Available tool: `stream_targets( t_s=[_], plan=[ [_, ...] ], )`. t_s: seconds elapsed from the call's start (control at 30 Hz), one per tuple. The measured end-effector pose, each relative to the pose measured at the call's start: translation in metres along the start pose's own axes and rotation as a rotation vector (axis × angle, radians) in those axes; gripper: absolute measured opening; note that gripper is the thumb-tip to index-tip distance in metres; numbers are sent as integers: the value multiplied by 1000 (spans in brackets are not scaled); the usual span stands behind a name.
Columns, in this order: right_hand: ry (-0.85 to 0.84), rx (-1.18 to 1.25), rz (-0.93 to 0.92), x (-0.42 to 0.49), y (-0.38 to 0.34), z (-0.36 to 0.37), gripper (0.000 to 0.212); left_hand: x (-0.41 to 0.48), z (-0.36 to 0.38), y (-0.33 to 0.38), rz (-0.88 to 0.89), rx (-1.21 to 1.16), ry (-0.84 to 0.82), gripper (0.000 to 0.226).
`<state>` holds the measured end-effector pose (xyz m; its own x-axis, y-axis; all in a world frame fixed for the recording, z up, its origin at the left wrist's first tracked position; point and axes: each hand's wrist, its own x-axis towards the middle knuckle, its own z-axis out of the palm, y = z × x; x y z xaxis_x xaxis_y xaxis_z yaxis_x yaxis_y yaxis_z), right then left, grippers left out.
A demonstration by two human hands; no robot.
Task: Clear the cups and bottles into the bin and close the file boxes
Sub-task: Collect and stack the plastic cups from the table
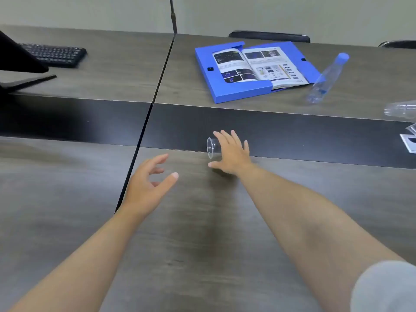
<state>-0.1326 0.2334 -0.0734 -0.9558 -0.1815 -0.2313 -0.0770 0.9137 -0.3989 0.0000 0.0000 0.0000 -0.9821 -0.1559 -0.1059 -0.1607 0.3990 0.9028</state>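
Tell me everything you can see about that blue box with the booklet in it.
The blue file box lies flat and open on the far side of the dark wood-look table. It looks like thin plastic, with low walls and a small black clasp on its left edge. An open booklet of printed pictures lies inside. A clear plastic bottle with a blue cap lies beside its right edge. No hand touches it.

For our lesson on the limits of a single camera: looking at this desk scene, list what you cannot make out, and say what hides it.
Head view only:
- Cup: the right hand covers most of it, so whether the grip has closed cannot be told.
- Second cup: cut off by the right edge.
- Papers at the right edge: mostly out of frame.
- Booklet in the open file box: print too small to read.
- Bin: not in view.
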Motion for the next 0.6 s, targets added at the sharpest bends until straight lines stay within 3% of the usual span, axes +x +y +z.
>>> stream_targets(
  t_s=[0.2,0.47,0.6],
  plan=[
    [88,-96,-5,-15,-9,18,63,6,-9,-15,-60,18,-28,47],
    [190,734,238,-82,-22,-16,42,7,4,23,-104,-70,-130,57],
    [287,873,219,-122,-34,-45,45,-2,27,63,-84,-241,-248,88]
  ],
)
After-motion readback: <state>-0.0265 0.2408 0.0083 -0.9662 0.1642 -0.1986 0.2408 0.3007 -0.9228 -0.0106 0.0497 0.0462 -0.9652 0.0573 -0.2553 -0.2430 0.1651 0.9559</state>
